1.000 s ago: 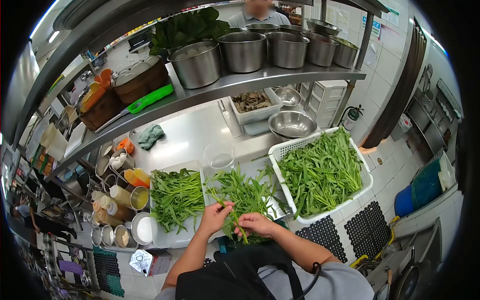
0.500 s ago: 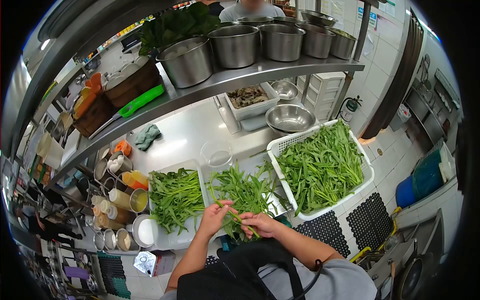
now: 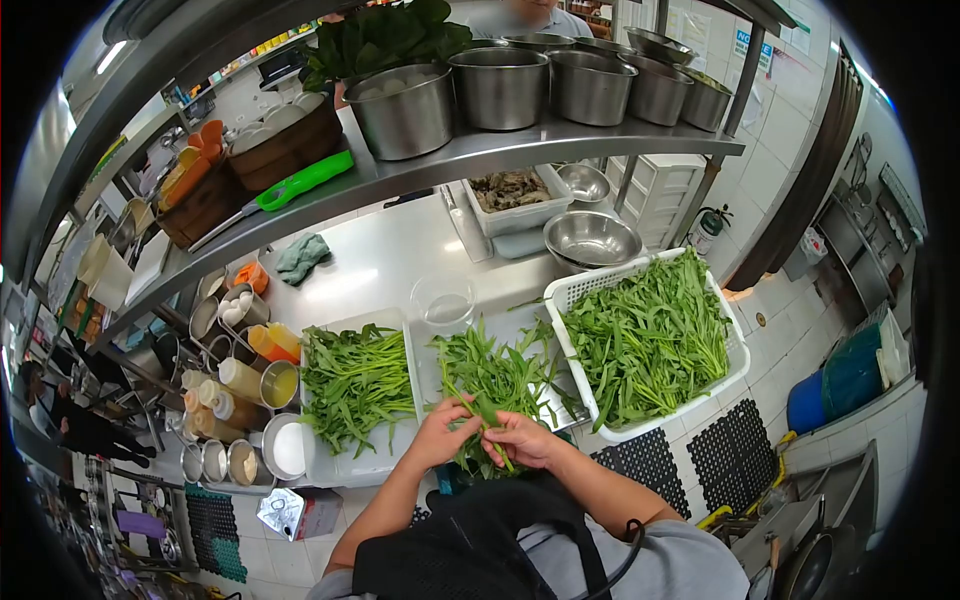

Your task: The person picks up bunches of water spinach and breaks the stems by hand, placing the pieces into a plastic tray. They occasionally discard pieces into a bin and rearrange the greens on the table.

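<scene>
Head view: L hand (image 3: 443, 437) + R hand (image 3: 524, 441) low-centre, at near edge of counter (image 3: 370, 255), close together on one leafy sprig (image 3: 488, 412).
Sprig: btwn the two hands, leaf up against the fingers, stem end poking out below R hand.
L grip: fingers curled in, looks pinched on sprig's upper part; exact fingertip contact partly hidden.
R grip: thumb + fingers pressed together on the stem, lower down.
Loose greens (image 3: 490, 362): tangled pile on metal tray (image 3: 426, 352), just beyond the hands.
L tub (image 3: 408, 348): pale plastic, beside metal tray, w/ cut greens (image 3: 355, 375) lying in it.
Basket (image 3: 574, 358): white, perforated, R side, heaped w/ leafy greens (image 3: 650, 335).
Far side: see-through round bowl (image 3: 443, 302) past the pile; steel bowl (image 3: 592, 238) behind basket.
Handling: my read, v. light; leaves soft, floppy, prob. bruise easily. Stem stiffer, prob. crisp, could snap if bent hard. Can't tell if wet; if so, may slip.
Hold at: stem, not leaf blades. Fingertip pinch, hands close, L nr leafy part, R nr lower end; light pressure so stem isn't crushed.
</scene>
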`<state>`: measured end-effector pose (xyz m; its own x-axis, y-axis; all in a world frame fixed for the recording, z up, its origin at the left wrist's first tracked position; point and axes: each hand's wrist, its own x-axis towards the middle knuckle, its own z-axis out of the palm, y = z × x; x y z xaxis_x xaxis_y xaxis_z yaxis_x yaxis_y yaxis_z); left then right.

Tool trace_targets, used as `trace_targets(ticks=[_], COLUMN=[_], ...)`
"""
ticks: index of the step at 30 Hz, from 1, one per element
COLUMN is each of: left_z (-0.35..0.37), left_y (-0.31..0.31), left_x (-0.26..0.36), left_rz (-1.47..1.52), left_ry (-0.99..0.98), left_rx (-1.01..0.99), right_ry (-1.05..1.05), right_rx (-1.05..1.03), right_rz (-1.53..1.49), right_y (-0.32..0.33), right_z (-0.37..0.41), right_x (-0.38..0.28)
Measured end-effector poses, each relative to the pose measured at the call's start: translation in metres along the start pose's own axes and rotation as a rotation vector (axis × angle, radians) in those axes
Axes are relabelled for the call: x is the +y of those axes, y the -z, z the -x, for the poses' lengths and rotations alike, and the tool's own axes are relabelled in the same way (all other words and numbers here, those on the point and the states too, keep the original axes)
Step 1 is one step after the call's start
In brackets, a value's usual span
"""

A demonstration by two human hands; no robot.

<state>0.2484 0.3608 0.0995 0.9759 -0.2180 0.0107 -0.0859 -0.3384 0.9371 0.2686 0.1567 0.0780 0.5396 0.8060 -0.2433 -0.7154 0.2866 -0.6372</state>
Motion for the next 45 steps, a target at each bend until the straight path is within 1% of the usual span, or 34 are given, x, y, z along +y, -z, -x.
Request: trace_targets(ticks=[3, 5, 7, 9, 10, 12, 13, 17, 19, 22, 24, 27, 29, 30, 32, 33, 35, 38, 40, 43, 45], left_z=[0.000, 0.000, -0.001, -0.002, -0.002, -0.004, -0.005, -0.008, -0.007, -0.008, -0.012, -0.020, -0.021, -0.020, -0.022, -0.022, -0.023, -0.021, -0.018, -0.016, -0.016], left_y=[-0.008, -0.005, -0.002, 0.001, 0.000, -0.004, -0.005, -0.002, 0.000, 0.001, -0.002, -0.004, 0.004, 0.006, 0.012, 0.014, 0.014, 0.011, 0.010, 0.008, 0.009], left_x=[-0.005, 0.000, 0.006, 0.013, 0.014, 0.016, 0.015, 0.014, 0.018, 0.017, 0.010, 0.014, 0.033, 0.039, 0.050, 0.050, 0.047, 0.050, 0.052, 0.050, 0.052], left_rz=[-0.023, -0.017, -0.011, 0.162, 0.167, 0.512, 0.521, 0.581, 0.641, 0.653, 0.650, 0.706, 0.773, 0.785, 0.888, 0.884, 0.854, 0.869, 0.823, 0.808, 0.837], left_ry=[-0.005, 0.013, 0.033, 0.068, 0.073, 0.192, 0.155, 0.149, 0.195, 0.180, 0.183, 0.132, 0.140, 0.166, 0.111, 0.106, 0.098, 0.093, 0.099, 0.108, 0.110], left_rx=[0.050, 0.059, 0.071, 0.088, 0.092, 0.118, 0.130, 0.199, 0.184, 0.153, 0.168, 0.192, 0.113, 0.134, 0.051, 0.064, -0.024, -0.043, -0.030, -0.030, -0.033], right_ry=[0.005, -0.014, -0.034, -0.036, -0.044, -0.004, 0.013, 0.023, 0.036, -0.014, -0.026, 0.077, 0.097, 0.110, 0.089, 0.088, 0.101, 0.123, 0.158, 0.151, 0.147], right_rx=[0.017, 0.016, 0.000, -0.015, -0.015, -0.048, -0.043, -0.008, 0.022, 0.034, 0.031, -0.042, -0.047, -0.050, -0.057, -0.056, -0.040, 0.015, 0.056, 0.088, 0.071], right_rz=[0.058, 0.155, 0.103, 0.043, 0.043, 0.032, 0.067, 0.126, 0.159, 0.142, 0.095, 0.016, -0.017, -0.023, -0.059, -0.036, -0.014, 0.015, 0.058, 0.067, 0.058], right_y=[0.004, 0.005, -0.001, -0.003, -0.002, -0.001, -0.001, -0.005, -0.010, -0.019, -0.015, -0.015, -0.018, -0.021, -0.030, -0.032, -0.027, -0.028, -0.028, -0.032, -0.031], right_z=[-0.001, -0.001, 0.003, 0.003, 0.002, -0.002, -0.004, -0.007, -0.006, -0.002, -0.005, -0.007, -0.006, -0.006, -0.001, 0.001, 0.000, -0.002, -0.004, -0.003, -0.003], right_x=[0.004, 0.004, -0.001, -0.004, -0.004, -0.004, -0.004, -0.003, -0.004, -0.010, -0.008, -0.015, -0.020, -0.025, -0.035, -0.037, -0.033, -0.029, -0.026, -0.026, -0.025])
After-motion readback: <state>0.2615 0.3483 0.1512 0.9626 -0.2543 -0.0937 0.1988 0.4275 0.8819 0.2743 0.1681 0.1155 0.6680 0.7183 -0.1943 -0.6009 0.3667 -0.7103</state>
